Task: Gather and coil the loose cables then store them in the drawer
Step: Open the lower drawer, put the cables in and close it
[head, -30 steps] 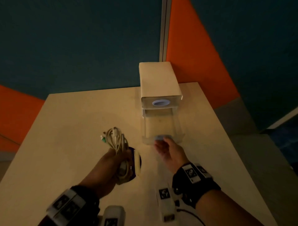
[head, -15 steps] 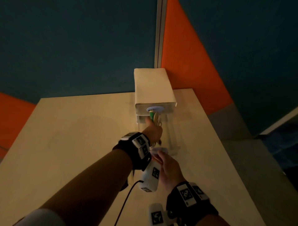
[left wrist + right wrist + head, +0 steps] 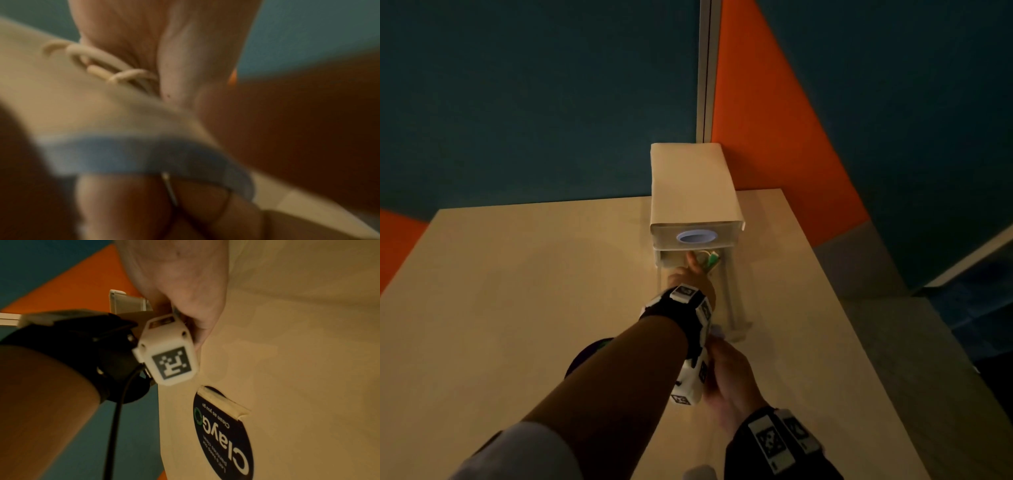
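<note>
Both hands busy: left hand grips coiled cables inside drawer at desk's far edge; right hand pinches its handle

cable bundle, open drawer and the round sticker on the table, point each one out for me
cable bundle [image 3: 708,262], head view, on the green-tipped end inside the drawer
open drawer [image 3: 736,308], head view, on its clear right side wall
round sticker [image 3: 224,434], right wrist view, on its dark printed face
</note>
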The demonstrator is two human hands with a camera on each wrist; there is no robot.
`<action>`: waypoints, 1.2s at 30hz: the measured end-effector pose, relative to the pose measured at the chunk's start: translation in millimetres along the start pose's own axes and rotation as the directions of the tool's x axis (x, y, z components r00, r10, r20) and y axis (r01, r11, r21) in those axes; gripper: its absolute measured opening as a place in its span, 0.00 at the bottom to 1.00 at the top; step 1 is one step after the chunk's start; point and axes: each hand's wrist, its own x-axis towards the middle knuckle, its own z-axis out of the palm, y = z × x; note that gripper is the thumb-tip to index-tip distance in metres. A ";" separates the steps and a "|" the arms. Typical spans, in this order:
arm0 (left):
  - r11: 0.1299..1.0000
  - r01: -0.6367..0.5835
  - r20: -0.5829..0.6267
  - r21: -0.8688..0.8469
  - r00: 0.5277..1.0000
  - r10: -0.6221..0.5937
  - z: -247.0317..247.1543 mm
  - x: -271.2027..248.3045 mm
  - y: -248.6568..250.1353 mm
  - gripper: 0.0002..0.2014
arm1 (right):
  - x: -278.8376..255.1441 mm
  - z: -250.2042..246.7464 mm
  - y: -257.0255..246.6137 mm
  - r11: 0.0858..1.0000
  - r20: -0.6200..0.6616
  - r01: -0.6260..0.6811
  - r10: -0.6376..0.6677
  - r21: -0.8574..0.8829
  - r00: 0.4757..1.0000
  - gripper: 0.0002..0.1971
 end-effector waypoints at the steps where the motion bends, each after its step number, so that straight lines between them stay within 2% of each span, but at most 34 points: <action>1: 1.000 -0.008 -0.035 0.015 0.999 0.009 1.8 2.0 0.0 0.35 | 0.8 -1.0 -0.4 1.000 0.035 -0.002 0.002 -0.012 0.999 0.15; 5: 0.990 -0.085 -0.120 0.111 0.988 0.098 3.3 2.5 -4.6 0.32 | 5.2 -5.7 0.0 1.000 0.054 0.003 -0.002 -0.008 0.999 0.11; 6: 0.985 -0.118 -0.113 0.125 0.985 0.133 1.6 2.3 -6.0 0.32 | 7.0 -6.8 0.7 1.000 0.060 0.001 -0.001 -0.008 0.998 0.09; 10: 0.977 -0.210 -0.084 -0.015 0.974 0.208 -1.8 3.8 -13.9 0.31 | 9.3 -7.7 0.3 0.999 0.042 -0.037 0.038 -0.006 0.998 0.05; 13: 0.959 -0.274 -0.087 0.069 0.956 0.280 -4.4 -0.5 -19.8 0.31 | 9.4 -8.6 0.9 0.999 0.054 -0.051 0.052 -0.017 0.997 0.05; 17: 0.971 -0.231 -0.161 0.057 0.958 0.237 -1.6 -7.5 -20.0 0.31 | 5.4 -6.6 -4.3 0.997 0.032 -0.066 0.067 -0.040 0.997 0.08; 19: 0.970 -0.191 -0.228 0.148 0.948 0.222 -1.3 -14.7 -17.1 0.31 | 3.0 -7.0 -7.6 0.996 0.040 -0.065 0.068 -0.069 0.997 0.07; 21: 0.953 -0.210 -0.243 0.218 0.934 0.261 -1.3 -18.9 -16.4 0.31 | 4.3 -8.6 -9.8 0.994 0.032 -0.083 0.086 -0.071 0.996 0.07; 25: 0.938 -0.310 -0.178 0.155 0.925 0.335 3.7 -30.5 -25.4 0.38 | 9.3 -6.3 -11.6 0.992 -0.034 -0.125 0.125 0.004 0.992 0.05; 27: 0.891 -0.425 -0.082 0.156 0.894 0.441 10.5 -36.0 -36.2 0.41 | 9.0 -4.8 -12.6 0.992 -0.044 -0.125 0.127 0.034 0.991 0.05; 29: 0.828 -0.506 0.011 0.242 0.854 0.519 13.4 -38.7 -47.2 0.42 | 6.3 -3.2 -13.7 0.991 -0.041 -0.123 0.125 0.046 0.991 0.04; 32: 0.811 -0.462 -0.018 0.359 0.865 0.501 12.1 -41.8 -50.5 0.31 | 4.2 -2.5 -14.0 0.992 -0.035 -0.118 0.120 0.052 0.992 0.04; 36: 0.801 -0.362 0.018 0.477 0.915 0.403 5.5 -34.6 -43.0 0.32 | 6.7 -3.6 -10.9 0.994 -0.043 -0.108 0.109 0.021 0.993 0.08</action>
